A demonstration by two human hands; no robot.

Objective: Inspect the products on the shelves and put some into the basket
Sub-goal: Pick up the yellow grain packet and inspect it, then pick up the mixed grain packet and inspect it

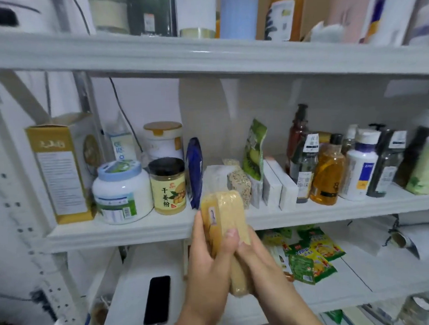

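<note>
I hold a yellow vacuum-packed grain brick (226, 211) upright in front of the middle shelf (117, 232). My left hand (208, 259) wraps its left side, thumb across the front. My right hand (258, 262) grips its right side and back, so both hands are shut on it. The brick's lower end (238, 285) shows between my wrists. A small label sits on its left face. No basket is in view.
The middle shelf carries a gold box (57, 170), a white tub (121, 192), a ginger powder jar (168, 187), a blue pouch (195, 170), more grain bricks (239, 183), a kiwi bag (254, 150) and several bottles (331, 173). Below lie a phone (157, 300) and green snack packets (310, 259).
</note>
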